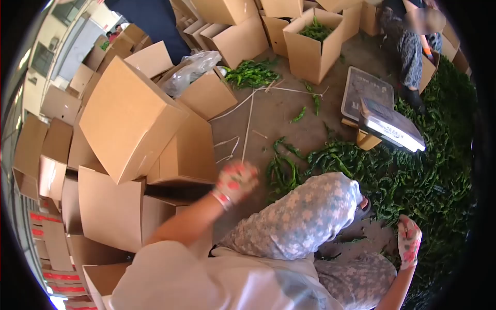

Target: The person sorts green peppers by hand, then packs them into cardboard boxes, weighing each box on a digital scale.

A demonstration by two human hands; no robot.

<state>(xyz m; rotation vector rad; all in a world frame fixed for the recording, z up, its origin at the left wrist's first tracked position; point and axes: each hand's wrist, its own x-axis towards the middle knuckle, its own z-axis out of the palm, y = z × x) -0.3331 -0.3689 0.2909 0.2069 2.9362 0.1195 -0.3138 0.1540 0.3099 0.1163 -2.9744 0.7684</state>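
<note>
My left hand, in a white glove with red patches, is raised beside the cardboard boxes with its fingers curled. Whether it holds anything is too unclear to tell. At the lower right my right hand, gloved the same way, reaches to the edge of a large pile of green peppers. Its fingers point toward the pile and are partly blurred. My bent knee in patterned trousers lies between the two hands. A smaller bunch of peppers rests on the floor beyond that knee.
A scale with a tilted display stands ahead on the floor. Cardboard boxes crowd the left side. One open box at the top holds peppers. White straps lie on the floor. Another person sits at the upper right.
</note>
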